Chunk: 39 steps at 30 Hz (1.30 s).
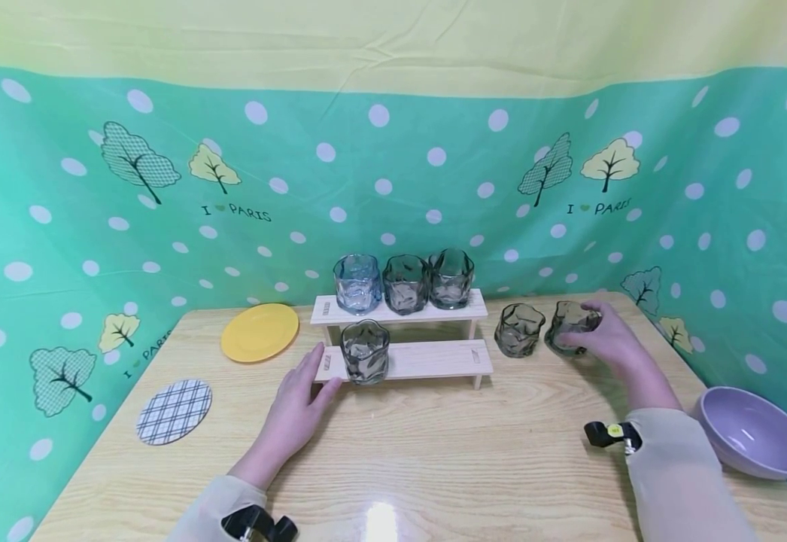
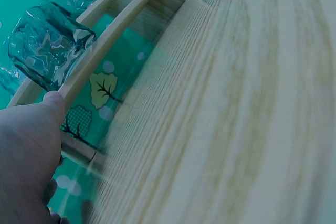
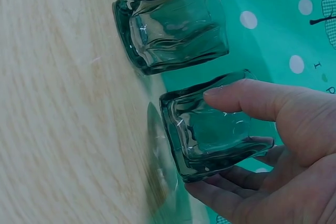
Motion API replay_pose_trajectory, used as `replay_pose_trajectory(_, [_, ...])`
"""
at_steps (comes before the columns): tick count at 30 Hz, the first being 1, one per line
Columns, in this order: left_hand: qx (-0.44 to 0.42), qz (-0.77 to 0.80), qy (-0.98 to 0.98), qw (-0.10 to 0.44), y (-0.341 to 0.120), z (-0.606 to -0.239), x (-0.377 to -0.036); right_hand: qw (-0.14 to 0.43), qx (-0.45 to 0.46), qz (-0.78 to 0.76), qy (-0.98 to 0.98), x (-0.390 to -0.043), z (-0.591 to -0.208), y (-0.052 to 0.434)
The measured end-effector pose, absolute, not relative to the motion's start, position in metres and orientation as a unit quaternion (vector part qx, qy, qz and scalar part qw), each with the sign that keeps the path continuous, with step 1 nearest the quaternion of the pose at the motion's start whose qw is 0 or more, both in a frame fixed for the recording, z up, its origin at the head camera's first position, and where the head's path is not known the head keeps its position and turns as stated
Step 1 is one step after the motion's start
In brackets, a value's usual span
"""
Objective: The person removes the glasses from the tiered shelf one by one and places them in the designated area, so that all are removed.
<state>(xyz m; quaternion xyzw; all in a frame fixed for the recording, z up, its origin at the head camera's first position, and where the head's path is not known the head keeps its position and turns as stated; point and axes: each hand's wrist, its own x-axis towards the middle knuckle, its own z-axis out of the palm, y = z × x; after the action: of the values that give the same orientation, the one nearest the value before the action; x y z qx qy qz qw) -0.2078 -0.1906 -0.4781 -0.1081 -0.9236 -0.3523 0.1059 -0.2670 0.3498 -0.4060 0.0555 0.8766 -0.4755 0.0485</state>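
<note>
At the back right, my right hand [image 1: 606, 335] grips a grey glass tumbler [image 1: 567, 320]. In the right wrist view, the thumb [image 3: 231, 98] lies along one side of this tumbler [image 3: 215, 135] and the fingers curve round the other. Beside it stands another grey tumbler [image 1: 518, 331]. My left hand [image 1: 299, 399] holds the left end of a low two-step wooden rack [image 1: 427, 361], thumb at the front edge and fingers along the side. Close to that thumb, a grey tumbler [image 1: 365, 354] stands on the lower step. The upper step carries a blue tumbler [image 1: 357, 286] and grey tumblers [image 1: 406, 286].
A yellow plate [image 1: 259, 333] lies on the table [image 1: 434, 459] at the back left, with a checked round coaster [image 1: 174, 412] nearer the front. On the far right sits a purple bowl [image 1: 755, 433], close to the right forearm. Dotted green cloth [image 1: 380, 173] walls the back and sides.
</note>
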Motion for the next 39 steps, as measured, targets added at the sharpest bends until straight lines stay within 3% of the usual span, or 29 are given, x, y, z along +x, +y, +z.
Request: replay_pose_trajectory(39, [-0.104,-0.351,-0.925,0.1,-0.19,-0.476,-0.207,0.063,0.03,-0.463,0.884,-0.271,-0.414,0.337])
